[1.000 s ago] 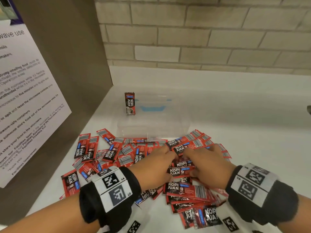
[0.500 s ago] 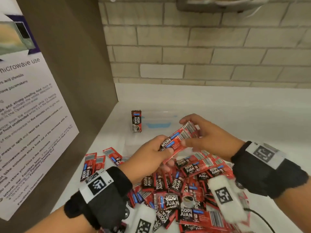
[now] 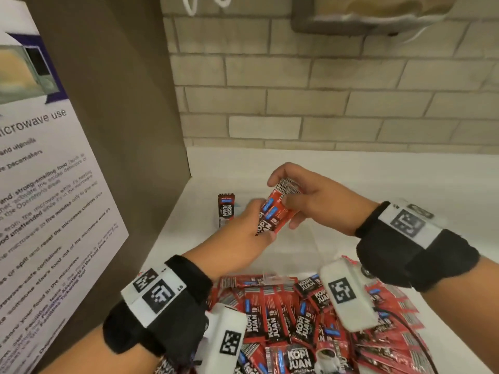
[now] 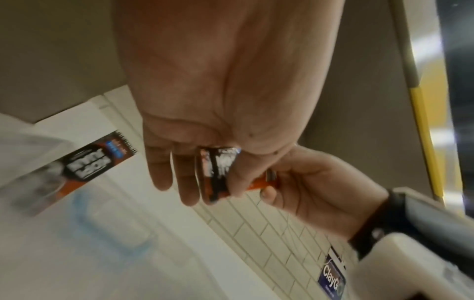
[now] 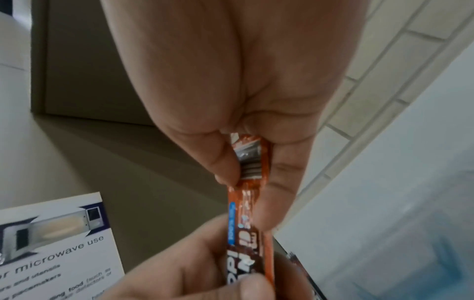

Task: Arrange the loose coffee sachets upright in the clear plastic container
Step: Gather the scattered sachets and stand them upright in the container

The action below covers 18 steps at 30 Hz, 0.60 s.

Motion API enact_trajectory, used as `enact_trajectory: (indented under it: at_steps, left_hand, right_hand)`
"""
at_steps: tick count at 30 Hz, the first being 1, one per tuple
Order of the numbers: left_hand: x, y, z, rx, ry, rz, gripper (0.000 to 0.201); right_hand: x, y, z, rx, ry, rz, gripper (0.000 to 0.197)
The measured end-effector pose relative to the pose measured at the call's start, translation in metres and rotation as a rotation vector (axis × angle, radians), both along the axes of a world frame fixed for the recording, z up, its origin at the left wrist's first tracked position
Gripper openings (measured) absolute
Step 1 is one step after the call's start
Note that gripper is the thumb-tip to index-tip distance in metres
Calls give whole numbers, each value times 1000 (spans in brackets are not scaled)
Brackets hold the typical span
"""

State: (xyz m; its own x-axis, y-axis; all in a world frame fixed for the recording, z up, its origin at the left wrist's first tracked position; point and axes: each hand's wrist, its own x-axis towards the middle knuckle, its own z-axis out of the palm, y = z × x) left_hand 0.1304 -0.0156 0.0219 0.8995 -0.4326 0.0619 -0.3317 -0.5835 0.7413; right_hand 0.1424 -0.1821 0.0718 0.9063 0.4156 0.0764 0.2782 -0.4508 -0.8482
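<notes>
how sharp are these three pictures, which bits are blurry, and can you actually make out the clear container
Head view: mostly sharp; the pile of sachets prints legibly, edges bend from the wide lens, and the clear container nearly vanishes against the white counter. Left wrist view: soft; the upright sachet is smeared. Right wrist view: the held sachets are fairly crisp, the container a hazy blur.

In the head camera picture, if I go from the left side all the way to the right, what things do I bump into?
Microwave poster → upright sachet → left hand → held sachets → right hand → right wristband.
</notes>
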Motion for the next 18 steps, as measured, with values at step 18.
enact_trajectory:
  at_steps: [18]
  left_hand:
    - [66, -68, -24, 195, 384, 21, 58]
  right_hand:
    - [89, -54, -35, -818, -229, 99, 21]
